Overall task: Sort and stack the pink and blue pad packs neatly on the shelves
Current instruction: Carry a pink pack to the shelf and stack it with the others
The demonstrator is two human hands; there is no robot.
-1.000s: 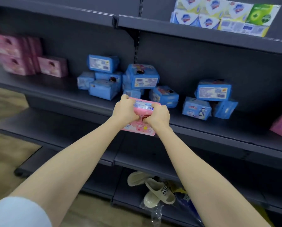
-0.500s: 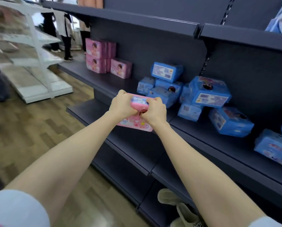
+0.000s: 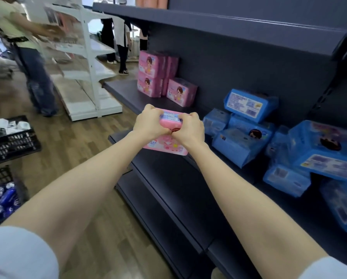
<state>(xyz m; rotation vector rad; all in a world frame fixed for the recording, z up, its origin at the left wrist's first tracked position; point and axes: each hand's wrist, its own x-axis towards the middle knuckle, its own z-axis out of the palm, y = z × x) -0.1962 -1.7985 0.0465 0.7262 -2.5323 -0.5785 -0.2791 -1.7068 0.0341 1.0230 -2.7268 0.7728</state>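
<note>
Hands [image 3: 169, 127] grip pink pack [image 3: 169, 135] before dark shelf [image 3: 188, 174].

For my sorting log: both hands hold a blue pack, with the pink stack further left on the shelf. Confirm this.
Wrong colour: the head view shows the pack in the left hand and right hand is pink, not blue. The pink stack does stand further left on the shelf.
</note>
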